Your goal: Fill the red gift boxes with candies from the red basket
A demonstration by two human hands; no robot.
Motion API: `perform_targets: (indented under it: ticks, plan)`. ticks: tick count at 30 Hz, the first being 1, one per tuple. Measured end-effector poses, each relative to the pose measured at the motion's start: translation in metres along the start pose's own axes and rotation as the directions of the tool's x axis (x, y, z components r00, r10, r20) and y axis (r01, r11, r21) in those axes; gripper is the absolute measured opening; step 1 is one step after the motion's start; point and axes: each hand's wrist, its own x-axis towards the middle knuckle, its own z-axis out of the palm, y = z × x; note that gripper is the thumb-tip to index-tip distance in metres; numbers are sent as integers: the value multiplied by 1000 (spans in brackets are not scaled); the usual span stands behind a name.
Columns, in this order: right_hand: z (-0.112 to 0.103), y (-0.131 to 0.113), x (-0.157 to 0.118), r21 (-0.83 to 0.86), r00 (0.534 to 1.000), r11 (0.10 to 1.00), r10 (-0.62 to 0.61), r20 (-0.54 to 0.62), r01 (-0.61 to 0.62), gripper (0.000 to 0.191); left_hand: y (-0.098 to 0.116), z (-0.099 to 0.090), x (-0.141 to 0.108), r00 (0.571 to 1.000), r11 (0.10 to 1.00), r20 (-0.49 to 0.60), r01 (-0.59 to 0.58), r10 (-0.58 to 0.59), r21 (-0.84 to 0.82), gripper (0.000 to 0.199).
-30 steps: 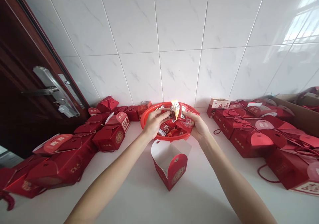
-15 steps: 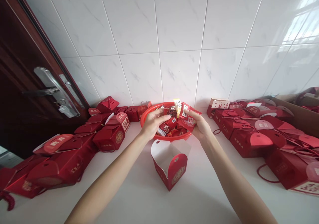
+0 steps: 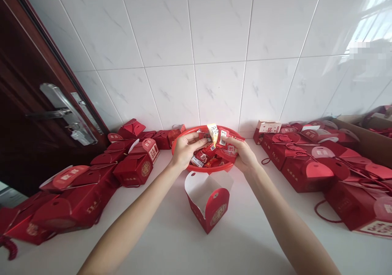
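Both hands are over a red plastic basin (image 3: 211, 169) full of wrapped candies (image 3: 203, 156). My left hand (image 3: 184, 149), at the basin's left side, has thumb and fingers closed on a small dark-red wrapped candy (image 3: 206, 135). My right hand (image 3: 243, 152), at the right side, grips several wrapped candies, among them a red packet (image 3: 222, 138) and a cream-yellow one (image 3: 212, 133) that stick out to the left of its fingers. In front of the basin stands a red gift box (image 3: 208, 205), its top flaps up and its white inside showing.
Folded red gift boxes (image 3: 133, 169) line the left side, beside a dark wooden door (image 3: 21, 103) with a metal handle. More red boxes with cords (image 3: 306, 169) cover the right side. A cardboard carton (image 3: 355, 138) stands far right. White tiled wall (image 3: 219, 91) rises behind the table (image 3: 171, 234).
My right hand and the packets in it have shifted slightly left, closer to my left hand. The open box stays in place.
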Motion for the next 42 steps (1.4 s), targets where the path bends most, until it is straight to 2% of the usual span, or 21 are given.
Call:
perform_targets:
  ticks: [7, 12, 16, 20, 24, 28, 30, 34, 39, 42]
  plan:
    - [-1, -5, -2, -54, 1000, 998, 13, 8, -13, 23, 6, -7, 1, 998, 999, 32, 51, -52, 18, 45]
    - [0, -6, -6, -141, 993, 985, -86, 78, 97, 29, 8, -3, -4, 998, 997, 61, 19, -24, 74, 45]
    - [0, -8, -11, -241, 978, 954, -149, 144, 180, 33, 7, -4, -5, 999, 991, -24, -39, 42, 131, 44]
    - [-1, -13, -13, -322, 971, 921, -176, 160, 220, 34, 8, -12, -6, 995, 974, -89, -33, 54, 222, 25]
    - [0, -16, -16, -399, 967, 893, -131, 217, 210, 38, 16, -17, -14, 1000, 960, 18, -25, 21, 277, 30]
    - [1, -19, -21, -498, 936, 827, -94, 338, 263, 40, 29, -20, -28, 984, 867, 179, -88, -1, 491, 27]
    - [2, -21, -25, -559, 928, 782, -61, 368, 274, 39, 36, -21, -35, 972, 833, 233, -108, -26, 542, 25]
    - [7, -21, -31, -639, 931, 721, -24, 364, 268, 46, 42, -22, -48, 966, 803, 251, -103, -59, 588, 31]
    - [15, -14, -36, -613, 871, 706, -10, 491, 354, 43, 39, -17, -57, 965, 767, 257, -128, -49, 628, 41]
    - [18, -10, -37, -635, 894, 690, -40, 446, 348, 37, 39, -19, -57, 964, 730, 266, -194, 17, 655, 45]
